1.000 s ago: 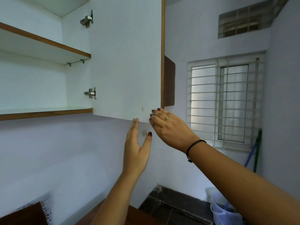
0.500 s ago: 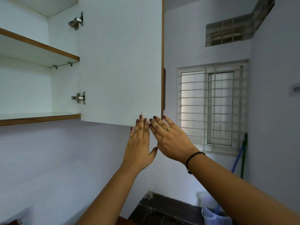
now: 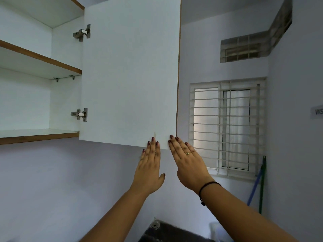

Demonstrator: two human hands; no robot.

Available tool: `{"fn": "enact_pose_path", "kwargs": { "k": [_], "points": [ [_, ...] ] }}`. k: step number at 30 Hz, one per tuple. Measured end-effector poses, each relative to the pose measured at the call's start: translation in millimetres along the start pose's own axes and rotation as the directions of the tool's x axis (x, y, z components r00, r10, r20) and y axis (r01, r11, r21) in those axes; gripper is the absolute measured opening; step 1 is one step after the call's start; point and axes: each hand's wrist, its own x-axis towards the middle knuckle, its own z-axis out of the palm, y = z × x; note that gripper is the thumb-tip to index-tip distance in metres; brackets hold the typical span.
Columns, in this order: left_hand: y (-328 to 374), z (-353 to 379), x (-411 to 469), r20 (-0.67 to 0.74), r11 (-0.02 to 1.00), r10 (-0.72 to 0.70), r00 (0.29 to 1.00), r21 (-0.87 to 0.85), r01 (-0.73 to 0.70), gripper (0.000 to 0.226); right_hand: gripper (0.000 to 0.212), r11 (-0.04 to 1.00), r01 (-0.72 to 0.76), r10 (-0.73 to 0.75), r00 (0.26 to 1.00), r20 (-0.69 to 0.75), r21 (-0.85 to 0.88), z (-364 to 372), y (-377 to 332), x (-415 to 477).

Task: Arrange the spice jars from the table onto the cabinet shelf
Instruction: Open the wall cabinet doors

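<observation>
Reaching up, left hand (image 3: pixel 150 170) and right hand (image 3: pixel 190 165) lay flat, fingers (image 3: pixel 153 147) straight together, at the bottom corner of the open door (image 3: pixel 129 75).

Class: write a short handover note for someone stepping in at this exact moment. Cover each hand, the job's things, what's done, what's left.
Left hand: flat, fingertips on the lower edge of the cabinet door, holding nothing.
Right hand: same, beside it, near the door's corner.
Done: door stands open; lower shelf shows nothing on it.
Jars: none in view.
Left: shelve every jar.
</observation>
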Motion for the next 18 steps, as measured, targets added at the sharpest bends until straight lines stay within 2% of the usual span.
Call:
{"fn": "enact_pose_path", "kwargs": {
  "k": [10, 18],
  "points": [
    [4, -2, 1, 0.009, 0.999, -0.029, 1.000, 0.044, 0.028, 0.108, 0.085, 1.000, -0.006, 0.006, 1.000, -0.006, 0.007, 2, -3, 0],
    [-14, -31, -4, 0.048, 0.994, 0.071, 0.996, 0.079, -0.075, 0.095, 0.085, 0.992, 0.009, -0.013, 1.000, 0.027, 0.124, -12, -10, 2]
  ]
}}
